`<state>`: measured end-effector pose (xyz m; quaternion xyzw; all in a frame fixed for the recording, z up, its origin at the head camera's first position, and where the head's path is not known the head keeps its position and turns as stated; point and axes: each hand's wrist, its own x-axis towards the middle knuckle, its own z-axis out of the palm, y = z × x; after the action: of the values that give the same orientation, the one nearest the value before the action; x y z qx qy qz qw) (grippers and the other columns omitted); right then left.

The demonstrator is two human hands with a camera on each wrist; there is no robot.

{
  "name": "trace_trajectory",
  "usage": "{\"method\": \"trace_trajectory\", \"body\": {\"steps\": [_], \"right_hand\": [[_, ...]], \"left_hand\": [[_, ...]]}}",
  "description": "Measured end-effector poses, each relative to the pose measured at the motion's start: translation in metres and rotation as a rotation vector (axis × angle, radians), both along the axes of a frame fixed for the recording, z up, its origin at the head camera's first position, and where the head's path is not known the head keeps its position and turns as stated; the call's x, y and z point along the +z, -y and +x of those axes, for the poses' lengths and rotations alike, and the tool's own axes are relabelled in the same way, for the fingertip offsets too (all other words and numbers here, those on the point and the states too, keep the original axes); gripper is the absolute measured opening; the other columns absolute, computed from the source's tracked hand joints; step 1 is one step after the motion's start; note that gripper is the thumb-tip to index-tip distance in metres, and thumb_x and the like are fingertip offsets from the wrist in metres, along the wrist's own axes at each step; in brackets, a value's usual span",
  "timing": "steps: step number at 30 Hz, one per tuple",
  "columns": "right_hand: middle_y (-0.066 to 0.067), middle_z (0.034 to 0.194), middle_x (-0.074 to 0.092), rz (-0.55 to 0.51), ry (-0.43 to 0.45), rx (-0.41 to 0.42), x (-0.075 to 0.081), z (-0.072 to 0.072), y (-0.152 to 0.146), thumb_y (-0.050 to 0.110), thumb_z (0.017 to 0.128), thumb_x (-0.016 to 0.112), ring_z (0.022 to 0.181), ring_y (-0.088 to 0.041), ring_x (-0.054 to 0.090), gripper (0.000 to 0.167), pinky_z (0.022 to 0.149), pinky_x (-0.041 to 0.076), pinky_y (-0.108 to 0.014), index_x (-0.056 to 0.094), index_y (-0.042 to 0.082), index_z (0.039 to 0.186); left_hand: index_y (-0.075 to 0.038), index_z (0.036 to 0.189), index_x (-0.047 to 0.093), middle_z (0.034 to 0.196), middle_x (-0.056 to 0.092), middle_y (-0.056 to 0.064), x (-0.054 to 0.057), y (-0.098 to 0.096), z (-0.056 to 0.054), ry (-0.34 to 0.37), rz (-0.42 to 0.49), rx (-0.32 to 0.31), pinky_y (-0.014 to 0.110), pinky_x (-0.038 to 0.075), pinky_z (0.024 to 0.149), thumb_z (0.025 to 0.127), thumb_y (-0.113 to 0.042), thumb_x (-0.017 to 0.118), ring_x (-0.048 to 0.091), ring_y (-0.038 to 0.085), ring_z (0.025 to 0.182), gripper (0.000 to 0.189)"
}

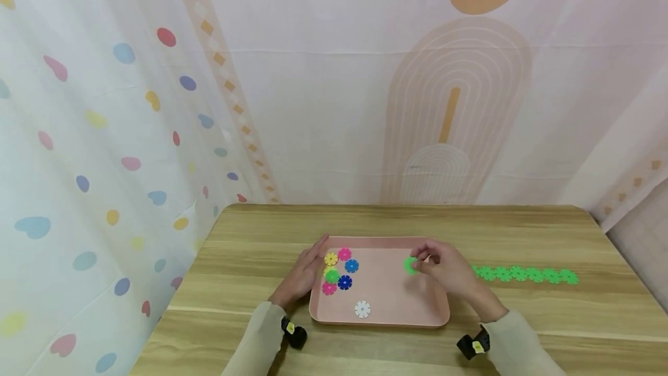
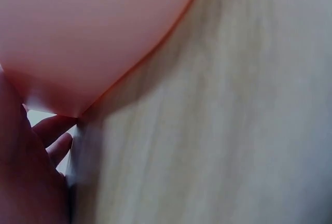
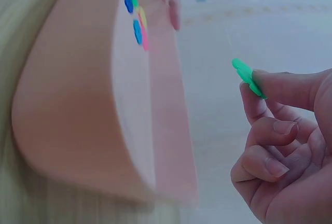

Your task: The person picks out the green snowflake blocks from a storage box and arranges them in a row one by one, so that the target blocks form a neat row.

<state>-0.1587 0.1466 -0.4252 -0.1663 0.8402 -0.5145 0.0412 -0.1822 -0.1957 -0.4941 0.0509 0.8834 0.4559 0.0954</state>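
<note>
My right hand (image 1: pixel 440 266) pinches a green snowflake disc (image 1: pixel 410 265) between thumb and fingertips, over the right part of the pink tray (image 1: pixel 386 289). In the right wrist view the green disc (image 3: pixel 248 78) is tilted, its edge toward the camera, and the other fingers are curled below. My left hand (image 1: pixel 302 274) rests along the tray's left side, fingers extended toward the back corner. Several yellow, pink, blue and green discs lie at the tray's left end, among them a dark blue disc (image 1: pixel 345 282). A white disc (image 1: pixel 362 309) lies near the front wall.
To the right of the tray, a row of joined green discs (image 1: pixel 534 275) lies on the wooden table (image 1: pixel 548 318), its left end behind my right hand. A patterned curtain (image 1: pixel 334 103) hangs behind the table and along the left.
</note>
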Motion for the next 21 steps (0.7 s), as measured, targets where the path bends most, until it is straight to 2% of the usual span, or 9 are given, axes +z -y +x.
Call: {"method": "trace_trajectory", "body": {"steps": [7, 11, 16, 18, 21], "right_hand": [[-0.009, 0.091, 0.066, -0.028, 0.0, -0.098, 0.006, 0.003, -0.039, 0.009, 0.091, 0.071, 0.073, -0.016, 0.061, 0.016, 0.061, 0.05, -0.026, 0.065, 0.002, 0.103], [-0.006, 0.09, 0.068, -0.022, -0.022, -0.178, 0.005, 0.006, -0.064, 0.008, 0.091, 0.071, 0.075, -0.007, 0.06, 0.018, 0.063, 0.051, -0.026, 0.064, -0.001, 0.105], [0.007, 0.084, 0.069, -0.076, -0.031, -0.243, 0.001, 0.011, -0.098, 0.004, 0.092, 0.067, 0.075, -0.001, 0.062, 0.017, 0.062, 0.051, -0.023, 0.063, -0.006, 0.105], [0.015, 0.081, 0.067, -0.113, -0.02, -0.263, -0.002, 0.013, -0.112, 0.005, 0.093, 0.067, 0.073, -0.001, 0.062, 0.012, 0.058, 0.049, -0.022, 0.064, -0.002, 0.102], [0.019, 0.079, 0.065, -0.147, 0.003, -0.286, -0.006, 0.016, -0.131, 0.005, 0.094, 0.066, 0.071, 0.0, 0.059, 0.005, 0.056, 0.047, -0.021, 0.066, 0.007, 0.098]], "left_hand": [[-0.036, 0.159, 0.018, 0.163, 0.023, 0.002, 0.0, 0.0, 0.0, -0.02, -0.004, -0.007, 0.065, 0.014, 0.117, 0.109, -0.029, 0.028, 0.021, 0.032, 0.147, 0.051], [-0.035, 0.159, 0.018, 0.164, 0.022, 0.002, -0.001, -0.001, 0.0, -0.023, -0.003, -0.012, 0.065, 0.013, 0.117, 0.109, -0.029, 0.028, 0.02, 0.032, 0.148, 0.052], [-0.037, 0.159, 0.016, 0.164, 0.02, 0.003, -0.001, 0.0, -0.001, -0.019, -0.006, -0.025, 0.065, 0.013, 0.117, 0.109, -0.032, 0.029, 0.017, 0.033, 0.15, 0.052], [-0.037, 0.159, 0.016, 0.164, 0.02, 0.004, -0.002, 0.0, -0.001, -0.013, -0.008, -0.028, 0.065, 0.013, 0.117, 0.109, -0.034, 0.029, 0.017, 0.033, 0.149, 0.052], [-0.037, 0.159, 0.017, 0.162, 0.024, 0.007, -0.002, 0.0, 0.0, -0.014, -0.011, -0.024, 0.066, 0.016, 0.116, 0.109, -0.035, 0.029, 0.022, 0.034, 0.147, 0.052]]}}
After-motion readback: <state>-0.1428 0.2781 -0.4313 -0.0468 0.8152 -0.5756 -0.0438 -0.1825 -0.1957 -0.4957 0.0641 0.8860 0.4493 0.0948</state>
